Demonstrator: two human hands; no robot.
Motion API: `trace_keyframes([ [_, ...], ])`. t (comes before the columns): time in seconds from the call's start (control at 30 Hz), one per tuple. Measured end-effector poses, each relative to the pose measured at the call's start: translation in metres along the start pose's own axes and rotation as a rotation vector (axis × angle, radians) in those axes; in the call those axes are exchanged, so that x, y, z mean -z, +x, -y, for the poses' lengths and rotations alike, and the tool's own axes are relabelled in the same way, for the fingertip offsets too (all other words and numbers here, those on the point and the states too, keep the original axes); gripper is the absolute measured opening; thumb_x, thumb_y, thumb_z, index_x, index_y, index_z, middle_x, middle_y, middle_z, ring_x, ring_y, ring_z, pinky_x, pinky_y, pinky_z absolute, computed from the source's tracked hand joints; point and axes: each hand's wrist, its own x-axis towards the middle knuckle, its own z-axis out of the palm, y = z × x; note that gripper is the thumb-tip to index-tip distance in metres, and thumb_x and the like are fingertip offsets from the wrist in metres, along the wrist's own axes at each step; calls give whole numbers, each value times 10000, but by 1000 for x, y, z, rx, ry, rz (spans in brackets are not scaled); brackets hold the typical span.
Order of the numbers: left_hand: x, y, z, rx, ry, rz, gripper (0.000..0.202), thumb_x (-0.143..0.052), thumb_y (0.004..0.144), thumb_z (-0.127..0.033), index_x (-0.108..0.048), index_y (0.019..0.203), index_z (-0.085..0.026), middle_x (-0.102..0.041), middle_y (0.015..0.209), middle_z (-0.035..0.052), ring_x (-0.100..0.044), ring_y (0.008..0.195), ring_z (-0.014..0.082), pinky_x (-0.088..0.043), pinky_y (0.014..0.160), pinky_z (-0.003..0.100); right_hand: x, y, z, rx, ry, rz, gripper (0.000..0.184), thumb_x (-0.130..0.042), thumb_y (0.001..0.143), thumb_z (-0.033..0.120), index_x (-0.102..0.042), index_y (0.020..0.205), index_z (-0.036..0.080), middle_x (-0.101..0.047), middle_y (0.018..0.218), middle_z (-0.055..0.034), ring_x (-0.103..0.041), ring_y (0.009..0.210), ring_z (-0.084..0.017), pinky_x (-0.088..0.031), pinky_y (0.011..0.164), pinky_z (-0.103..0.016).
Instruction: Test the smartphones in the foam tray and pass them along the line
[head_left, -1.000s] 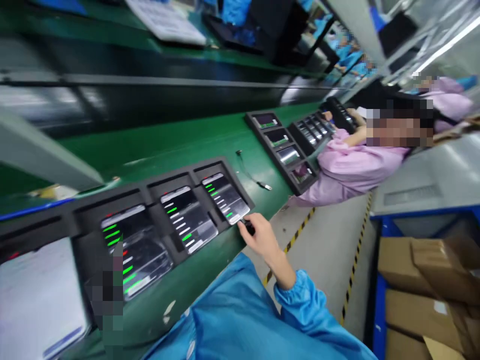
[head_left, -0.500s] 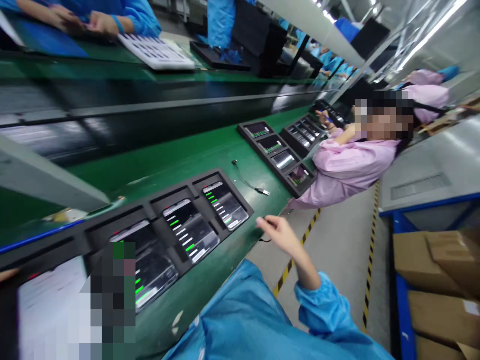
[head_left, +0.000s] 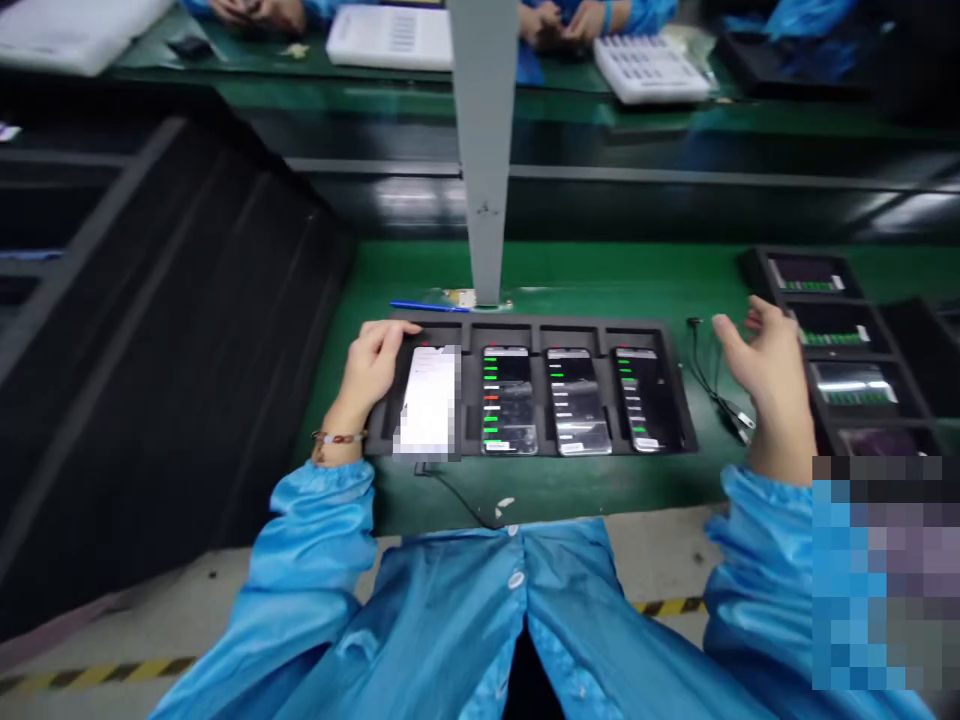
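Observation:
In front of me a black tray (head_left: 465, 330) holds several phones in a row. The leftmost phone (head_left: 431, 395) has a bright white screen; the phone beside it (head_left: 510, 400) shows a dark screen with green, white and one red line. Two more phones, a third (head_left: 579, 400) and the rightmost (head_left: 643, 400), also have dark screens with list lines. My left hand (head_left: 371, 360) grips the tray's upper left corner, a digit lying along its rim. With thumb and fingers apart and nothing in them, my right hand (head_left: 769, 375) hovers beside a short black cable (head_left: 709, 385) with a USB plug.
Another phone tray (head_left: 832, 295) stands on the right. A grey post (head_left: 486, 160) rises behind my tray, with a blue pen (head_left: 427, 306) at its foot. A black partition (head_left: 225, 330) borders the left. Across the line, other people's hands (head_left: 566, 22) work near white trays.
The view has swung left, bringing the whole tray and my left arm into sight. My right hand has moved from the table's front edge to over the cable.

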Motion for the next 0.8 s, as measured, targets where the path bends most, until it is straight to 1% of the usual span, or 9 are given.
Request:
trace_keyframes([
  [0.07,-1,-2,-2,-12,-9,20,549,-390,1120,-614,-799,1120,-248,-819,1242,103,-683,1257,272,-479,1191,459,6,-47,46,119,266,97,321,-632,1112,429,-751,1229,154,-786,1156,-223,-762,993,-224,-584,862,-383],
  [0.1,-1,-3,-3,-19,-13,35,535,-396,1122,-606,-796,1137,-251,-818,1259,98,-679,1278,271,-463,1215,465,9,-79,72,237,411,228,272,-590,1139,404,-756,1170,191,-792,1067,-162,-764,965,-234,-599,856,-392],
  [0.17,0,-4,-5,-32,-20,73,486,-443,1111,-592,-793,1164,-258,-810,1297,86,-671,1314,272,-439,1249,477,11,-148,123,452,517,521,186,-683,1096,426,-784,1041,280,-790,944,-26,-771,852,-189,-625,768,-309],
  [0.23,4,-5,-6,-57,-20,135,438,-559,1060,-605,-781,1220,-263,-787,1365,82,-641,1379,292,-412,1283,499,2,-207,163,608,592,768,173,-684,1105,408,-763,1158,264,-798,1041,-37,-782,935,-201,-656,836,-321],
  [0.3,10,-8,-7,-103,-16,213,498,-675,992,-627,-745,1326,-265,-727,1484,94,-577,1473,324,-369,1323,536,-14,-245,186,621,608,830,202,-645,1123,387,-719,1215,223,-783,1123,-80,-772,1020,-238,-662,896,-367],
  [0.43,27,-32,-16,-184,-20,356,762,-758,950,-654,-568,1587,-280,-444,1771,132,-360,1670,375,-271,1390,604,-46,-268,195,507,601,756,162,-633,1124,371,-659,1174,220,-749,1087,-88,-745,995,-254,-639,876,-389],
  [0.53,36,-59,-25,-196,29,436,941,-807,921,-657,-417,1702,-305,-251,1859,143,-213,1734,411,-237,1405,654,-56,-270,194,533,617,755,161,-639,1122,374,-637,1162,218,-733,1078,-87,-730,991,-255,-629,877,-391],
  [0.67,39,-79,-31,-224,73,460,1031,-861,877,-638,-373,1729,-323,-190,1873,147,-172,1740,445,-233,1400,693,-58,-274,197,538,632,745,170,-631,1128,388,-629,1150,220,-726,1070,-87,-721,996,-256,-621,879,-390],
  [0.8,39,-78,-31,-217,59,479,1000,-864,881,-608,-400,1713,-305,-225,1861,164,-210,1730,451,-247,1397,690,-57,-274,201,525,627,746,161,-626,1133,374,-646,1160,216,-737,1073,-90,-728,1009,-252,-617,889,-376],
])
